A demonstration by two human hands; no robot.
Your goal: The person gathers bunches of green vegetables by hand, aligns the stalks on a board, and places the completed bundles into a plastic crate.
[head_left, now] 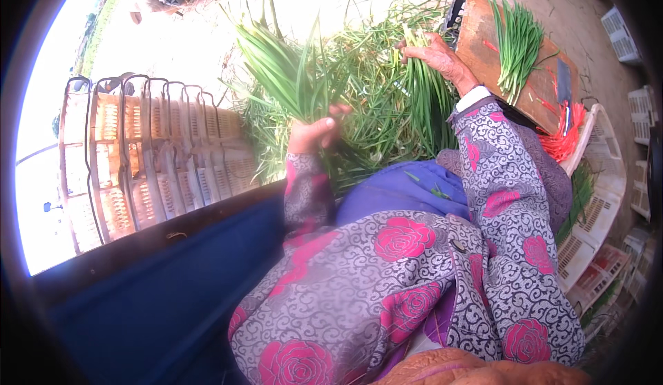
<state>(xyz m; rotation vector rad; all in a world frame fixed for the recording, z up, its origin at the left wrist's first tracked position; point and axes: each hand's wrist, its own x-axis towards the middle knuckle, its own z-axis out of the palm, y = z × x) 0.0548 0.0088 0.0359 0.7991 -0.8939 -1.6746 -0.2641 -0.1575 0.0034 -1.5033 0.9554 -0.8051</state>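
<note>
My left hand (314, 135) is closed around a bunch of chives (273, 67), whose long green leaves fan up and away to the left. Its fingertips are slightly blurred. To the right, my right hand (442, 59) grips a second bunch of chives (431, 105) near the pale stem ends, and the leaves hang down toward my lap. Between and beyond both hands spreads a loose heap of chives and trimmings (369, 74). A purple cloth (394, 191) with a few leaf scraps on it covers my lap.
At right, a wooden board (476, 29) bears a neat chive bunch (518, 46) and a knife (564, 81). Red ties (566, 136) hang by its near corner. A white crate (597, 191) stands beside me; stacked crates (159, 157) are at left. More crates (620, 33) line the far right.
</note>
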